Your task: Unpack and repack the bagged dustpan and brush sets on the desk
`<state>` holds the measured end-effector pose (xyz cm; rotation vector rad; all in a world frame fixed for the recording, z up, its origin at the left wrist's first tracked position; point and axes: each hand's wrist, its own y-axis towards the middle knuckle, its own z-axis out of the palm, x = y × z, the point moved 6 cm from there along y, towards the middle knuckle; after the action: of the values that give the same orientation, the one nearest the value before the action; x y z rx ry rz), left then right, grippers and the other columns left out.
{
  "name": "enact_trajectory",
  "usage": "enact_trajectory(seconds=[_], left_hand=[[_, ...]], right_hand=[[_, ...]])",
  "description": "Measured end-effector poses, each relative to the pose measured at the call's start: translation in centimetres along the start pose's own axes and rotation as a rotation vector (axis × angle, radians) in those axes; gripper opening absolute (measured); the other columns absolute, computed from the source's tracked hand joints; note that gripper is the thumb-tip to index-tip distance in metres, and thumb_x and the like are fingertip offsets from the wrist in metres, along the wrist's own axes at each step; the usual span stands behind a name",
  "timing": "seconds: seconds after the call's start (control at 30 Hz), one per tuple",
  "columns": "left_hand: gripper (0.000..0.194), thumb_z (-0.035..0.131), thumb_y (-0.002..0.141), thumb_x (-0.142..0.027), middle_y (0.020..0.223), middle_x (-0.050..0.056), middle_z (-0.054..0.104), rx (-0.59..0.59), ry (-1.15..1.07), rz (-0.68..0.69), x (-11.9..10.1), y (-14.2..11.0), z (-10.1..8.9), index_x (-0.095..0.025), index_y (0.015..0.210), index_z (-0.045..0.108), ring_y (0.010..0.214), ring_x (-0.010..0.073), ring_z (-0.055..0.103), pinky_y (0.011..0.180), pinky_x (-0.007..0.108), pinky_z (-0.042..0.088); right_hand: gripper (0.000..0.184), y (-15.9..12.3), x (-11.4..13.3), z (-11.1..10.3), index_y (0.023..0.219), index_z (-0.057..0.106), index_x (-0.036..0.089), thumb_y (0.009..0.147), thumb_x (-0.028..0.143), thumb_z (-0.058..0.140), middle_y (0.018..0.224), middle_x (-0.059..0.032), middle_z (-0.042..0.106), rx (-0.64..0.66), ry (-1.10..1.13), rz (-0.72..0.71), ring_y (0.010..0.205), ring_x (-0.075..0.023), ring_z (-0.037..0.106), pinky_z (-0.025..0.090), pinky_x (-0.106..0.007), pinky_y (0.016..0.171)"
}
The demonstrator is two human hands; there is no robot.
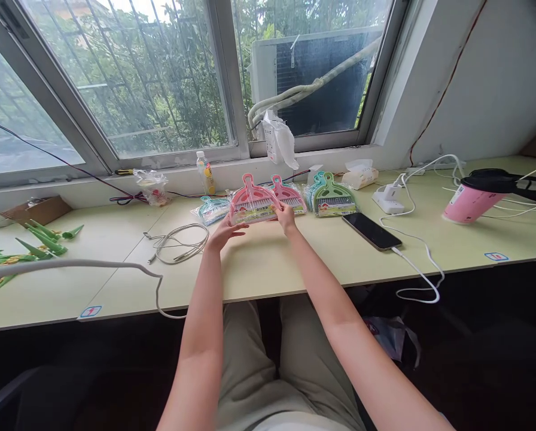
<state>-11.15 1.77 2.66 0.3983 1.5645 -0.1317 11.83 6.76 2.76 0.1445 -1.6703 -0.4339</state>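
Both my hands hold a pink dustpan-and-brush set [252,203] in clear plastic wrap, raised slightly above the table with its handle up. My left hand [224,233] grips the lower left corner, some fingers reaching under it. At the right edge, my right hand [286,218] pinches the pack with its fingers closed. Just behind stands another pink dustpan set [290,197], partly hidden by the held one and my right hand. To the right is a group of green and teal dustpan sets [335,197]. A light blue wrapped set [213,209] lies to the left.
A coiled cable [182,242] lies left of my hands. On the right are a phone [371,230] on a white cord, a charger [389,200] and a pink cup [474,200]. A bottle [205,173] stands by the window; green pointed pieces [43,239] lie far left.
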Motion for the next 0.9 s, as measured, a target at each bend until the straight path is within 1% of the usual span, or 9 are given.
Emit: enact_trajectory(seconds=[0.17, 0.27, 0.4, 0.5, 0.57, 0.63, 0.73, 0.83, 0.9], left_hand=[[0.053, 0.075, 0.08, -0.047, 0.116, 0.012, 0.072, -0.402, 0.043, -0.018, 0.5, 0.8, -1.8, -0.018, 0.123, 0.065, 0.11, 0.0255, 0.068, 0.079, 0.031, 0.061], [0.05, 0.076, 0.078, -0.048, 0.098, 0.01, 0.073, -0.476, 0.068, -0.055, 1.2, 1.5, -1.1, -0.016, 0.115, 0.066, 0.089, 0.0233, 0.073, 0.069, 0.03, 0.06], [0.049, 0.077, 0.078, -0.049, 0.089, 0.009, 0.073, -0.358, 0.137, -0.086, 2.7, 3.8, 3.7, -0.015, 0.112, 0.066, 0.07, 0.0204, 0.073, 0.068, 0.032, 0.058], [0.031, 0.071, 0.085, -0.043, 0.083, 0.01, 0.073, -0.323, 0.304, -0.108, 3.8, 5.8, 7.8, -0.014, 0.096, 0.07, 0.082, 0.0256, 0.073, 0.072, 0.033, 0.057], [0.022, 0.065, 0.09, -0.036, 0.09, 0.011, 0.074, -0.361, 0.461, -0.088, 3.9, 6.9, 9.5, -0.016, 0.094, 0.072, 0.094, 0.0284, 0.071, 0.08, 0.035, 0.055], [0.02, 0.06, 0.093, -0.03, 0.104, 0.012, 0.074, -0.406, 0.581, -0.06, 3.7, 7.6, 10.4, -0.018, 0.1, 0.073, 0.107, 0.03, 0.067, 0.09, 0.038, 0.052], [0.031, 0.056, 0.094, -0.026, 0.12, 0.016, 0.068, -0.477, 0.649, -0.038, 3.3, 8.3, 10.5, -0.02, 0.122, 0.069, 0.121, 0.0313, 0.061, 0.1, 0.04, 0.047], [0.043, 0.056, 0.093, -0.024, 0.126, 0.02, 0.061, -0.537, 0.64, -0.087, 3.3, 8.8, 10.0, -0.018, 0.135, 0.061, 0.119, 0.0326, 0.062, 0.1, 0.04, 0.046], [0.043, 0.053, 0.094, -0.022, 0.13, 0.021, 0.057, -0.55, 0.637, -0.127, 3.3, 9.1, 9.9, -0.016, 0.136, 0.059, 0.113, 0.0317, 0.064, 0.098, 0.04, 0.047]], right_hand=[[0.041, -0.7, 0.3, 1.4, 0.12, 0.073, 0.011, 0.089, 0.034, 0.061, 0.105, -0.0112, 0.077, 0.062, 0.116, 0.082, 0.087, -0.0198, 0.069, 0.061, -0.031, 0.07], [0.04, -0.5, 0.1, 0.1, 0.12, 0.073, 0.013, 0.089, 0.035, 0.06, 0.1, -0.0098, 0.077, 0.071, 0.053, 0.052, 0.082, -0.0189, 0.068, 0.06, -0.03, 0.066], [0.039, 0.4, -1.7, -5.9, 0.114, 0.075, 0.014, 0.089, 0.041, 0.064, 0.088, -0.009, 0.077, -0.01, -0.29, 0.02, 0.075, -0.0211, 0.068, 0.056, -0.032, 0.069], [0.036, 0.9, -3.2, -10.4, 0.109, 0.076, 0.016, 0.091, 0.043, 0.06, 0.088, -0.0101, 0.077, -0.084, -0.523, 0.026, 0.079, -0.0237, 0.069, 0.052, -0.033, 0.073], [0.035, 1.1, -3.8, -12.0, 0.111, 0.075, 0.017, 0.093, 0.041, 0.057, 0.094, -0.012, 0.077, -0.118, -0.625, 0.036, 0.085, -0.0254, 0.069, 0.051, -0.033, 0.075], [0.034, 1.4, -4.0, -12.2, 0.114, 0.073, 0.016, 0.095, 0.037, 0.054, 0.1, -0.0149, 0.076, -0.139, -0.695, 0.027, 0.093, -0.0276, 0.069, 0.051, -0.035, 0.079], [0.034, 1.5, -3.1, -11.3, 0.121, 0.069, 0.013, 0.096, 0.03, 0.054, 0.115, -0.0196, 0.072, -0.168, -0.762, -0.07, 0.109, -0.0307, 0.065, 0.05, -0.039, 0.089], [0.035, 0.8, -1.4, -10.3, 0.128, 0.064, 0.012, 0.099, 0.026, 0.051, 0.131, -0.0212, 0.064, -0.221, -0.825, -0.235, 0.123, -0.0307, 0.059, 0.049, -0.039, 0.095], [0.033, 0.1, -0.8, -9.2, 0.123, 0.066, 0.014, 0.104, 0.026, 0.042, 0.124, -0.0184, 0.067, -0.155, -0.876, -0.293, 0.117, -0.0283, 0.062, 0.05, -0.036, 0.092]])
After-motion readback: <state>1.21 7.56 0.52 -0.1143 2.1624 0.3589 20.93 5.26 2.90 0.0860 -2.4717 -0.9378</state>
